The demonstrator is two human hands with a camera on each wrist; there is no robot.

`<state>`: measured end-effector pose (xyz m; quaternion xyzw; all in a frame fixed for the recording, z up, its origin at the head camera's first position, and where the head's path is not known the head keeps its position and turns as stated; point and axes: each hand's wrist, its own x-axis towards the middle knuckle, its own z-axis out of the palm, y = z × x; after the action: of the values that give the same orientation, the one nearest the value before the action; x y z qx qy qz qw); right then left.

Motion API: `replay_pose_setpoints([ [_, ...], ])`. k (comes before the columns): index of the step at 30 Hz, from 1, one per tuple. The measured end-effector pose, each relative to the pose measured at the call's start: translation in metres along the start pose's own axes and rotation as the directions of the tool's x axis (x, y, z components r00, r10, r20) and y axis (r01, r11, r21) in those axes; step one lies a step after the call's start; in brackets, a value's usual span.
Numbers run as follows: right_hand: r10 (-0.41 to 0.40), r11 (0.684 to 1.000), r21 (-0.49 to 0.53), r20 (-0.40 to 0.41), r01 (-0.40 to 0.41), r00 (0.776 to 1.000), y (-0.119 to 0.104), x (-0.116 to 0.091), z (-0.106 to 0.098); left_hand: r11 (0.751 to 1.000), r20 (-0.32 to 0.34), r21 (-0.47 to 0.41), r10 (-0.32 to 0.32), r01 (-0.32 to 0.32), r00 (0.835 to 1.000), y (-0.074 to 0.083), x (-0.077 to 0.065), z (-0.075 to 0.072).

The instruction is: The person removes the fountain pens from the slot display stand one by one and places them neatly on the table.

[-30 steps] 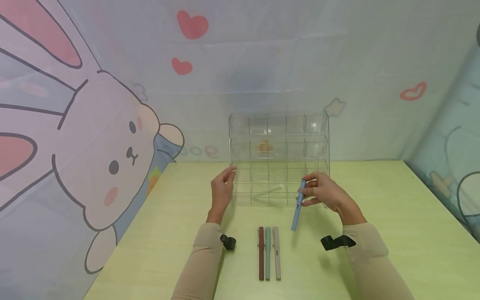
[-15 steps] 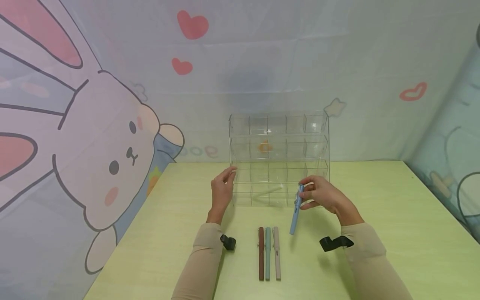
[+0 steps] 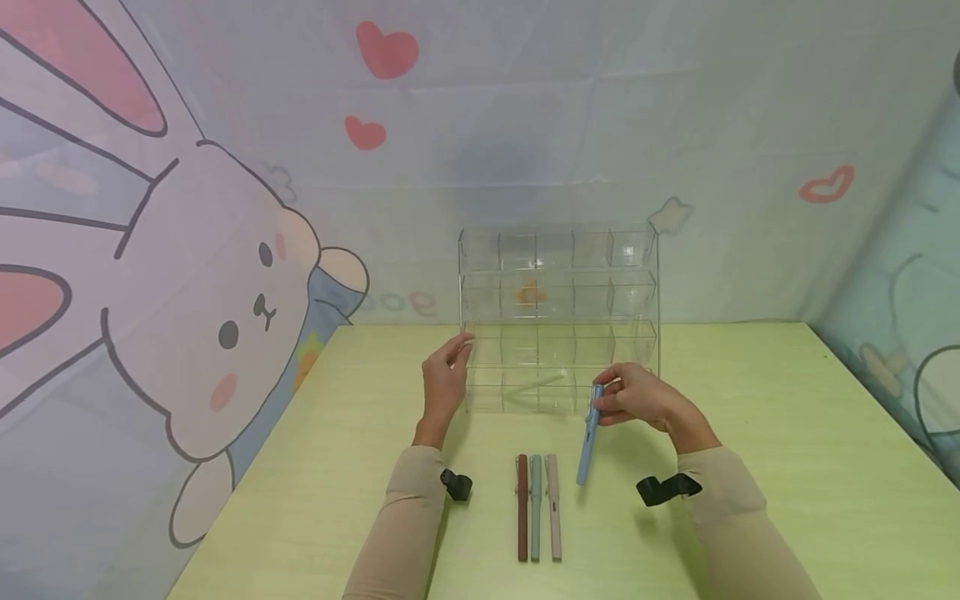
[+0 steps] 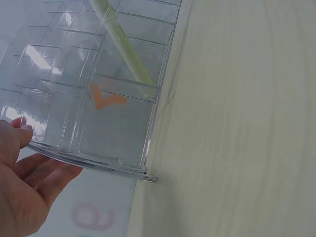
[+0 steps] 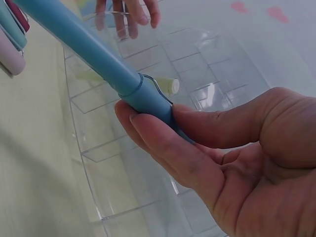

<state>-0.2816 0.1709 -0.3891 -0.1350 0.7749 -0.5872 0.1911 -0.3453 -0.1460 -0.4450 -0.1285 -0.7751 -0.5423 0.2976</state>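
My right hand (image 3: 641,400) pinches a blue fountain pen (image 3: 588,446) by its clipped cap end, between thumb and fingers. The pen slants down toward the tabletop, in front of the right part of a clear acrylic compartment rack (image 3: 557,343). With my left hand (image 3: 446,375) I hold the rack's left side edge, thumb on the front and fingers behind in the left wrist view. A light green pen (image 4: 126,49) leans slantwise in the rack's bottom row. Nearer me, a dark red pen (image 3: 522,508), a teal pen (image 3: 536,508) and a beige pen (image 3: 554,508) lie side by side.
The rack stands on a pale yellow-green table (image 3: 787,433), close to its back edge. Behind it hangs a backdrop (image 3: 735,100) printed with hearts and a rabbit. Black wrist cameras (image 3: 667,487) sit on both sleeves.
My right hand has moved slightly down and left with the blue pen, away from the rack and toward me. The left hand stays at the rack's side; the three lying pens have not moved.
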Motion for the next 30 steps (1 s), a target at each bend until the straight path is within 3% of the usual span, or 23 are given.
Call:
replay_pose_setpoints([
  [17,0.070,0.998,-0.002,0.029,-0.070,0.997,0.010,0.007,0.009,1.000,-0.002,0.002,-0.019,0.019,1.000,0.002,-0.001,0.000],
  [30,0.081,0.995,-0.056,0.040,-0.078,0.996,0.015,0.012,0.020,1.000,-0.006,0.006,-0.020,0.020,1.000,0.001,-0.001,0.000],
])
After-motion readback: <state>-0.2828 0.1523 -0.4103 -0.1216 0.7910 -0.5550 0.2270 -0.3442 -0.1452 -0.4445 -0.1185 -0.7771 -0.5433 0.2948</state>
